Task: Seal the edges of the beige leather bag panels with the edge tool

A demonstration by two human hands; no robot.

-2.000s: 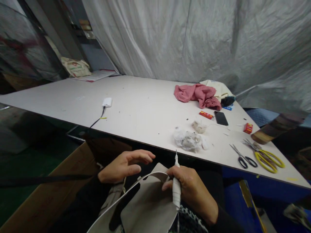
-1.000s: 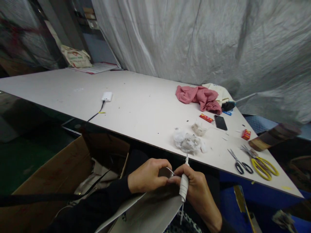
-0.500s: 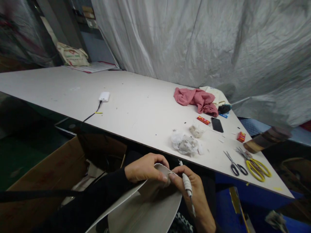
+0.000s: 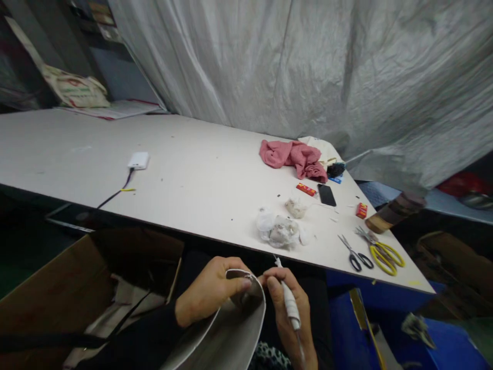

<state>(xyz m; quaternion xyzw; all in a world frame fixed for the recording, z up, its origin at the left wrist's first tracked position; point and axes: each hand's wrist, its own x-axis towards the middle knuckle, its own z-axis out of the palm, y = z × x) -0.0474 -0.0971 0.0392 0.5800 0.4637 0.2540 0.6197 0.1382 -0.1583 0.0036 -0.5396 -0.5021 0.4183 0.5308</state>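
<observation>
- L hand (image 4: pixel 213 293) was clamped on the rim of a pale sheet (image 4: pixel 231 331), thumb inside the curve.
- R hand (image 4: pixel 283 316) was wrapped round a white tool (image 4: pixel 291 304), thin tip up twd the table (image 4: pixel 200 180); its fingertips were by the sheet's rim, couldn't tell if touching.
- Sheet was bent, rim up, on the person's side of the table, below its near edge.
- Table, near edge, R of ctr: plastic bag (image 4: pixel 280 231); small pale lump (image 4: pixel 296 208) just behind.
- Table's R end: 2 pairs side by side, black scissors (image 4: pixel 355 254) & yellow scissors (image 4: pixel 385 258); red box (image 4: pixel 361 210) & brown jar (image 4: pixel 393 213) behind them.
- Farther back on table, R side: phone (image 4: pixel 327 195), red packet (image 4: pixel 306 189), pink cloth (image 4: pixel 292 156).
- Table's L half: white box (image 4: pixel 139 160) w/ cable (image 4: pixel 111 198) over the near edge.
- Below table: cardboard box (image 4: pixel 46 293) on L, blue bin (image 4: pixel 344 334) on R.
- Behind table: grey curtain (image 4: pixel 262 67).
</observation>
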